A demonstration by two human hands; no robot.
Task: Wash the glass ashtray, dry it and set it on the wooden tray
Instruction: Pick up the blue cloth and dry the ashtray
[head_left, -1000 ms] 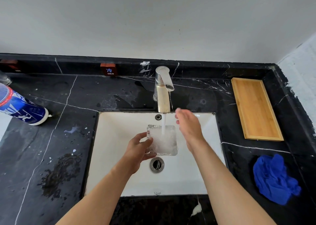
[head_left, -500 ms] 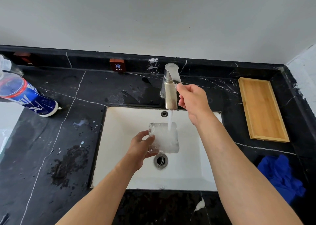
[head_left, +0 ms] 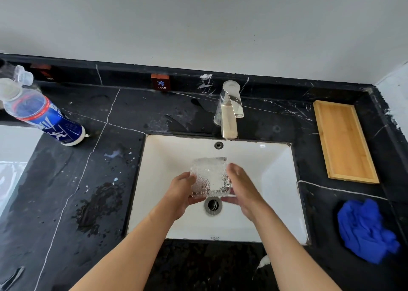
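Observation:
The square, textured glass ashtray (head_left: 209, 176) is held tilted over the white sink (head_left: 276, 180), just above the drain (head_left: 213, 205). My left hand (head_left: 181, 193) grips its left edge with thumb on top. My right hand (head_left: 240, 189) holds its right side, fingers under the rim. No water runs from the metal faucet (head_left: 229, 111). The empty wooden tray (head_left: 344, 140) lies on the black counter at the right. A crumpled blue cloth (head_left: 366, 231) lies in front of the tray.
A plastic bottle with a blue label (head_left: 42, 116) stands at the left on the black marble counter (head_left: 88, 180). A wet patch (head_left: 99, 204) marks the counter left of the sink. A small "COLD" sign (head_left: 160, 82) sits on the back ledge.
My right hand left the faucet handle and came down to the ashtray's right side. The water stream has stopped. The ashtray sits a little lower, nearer the drain.

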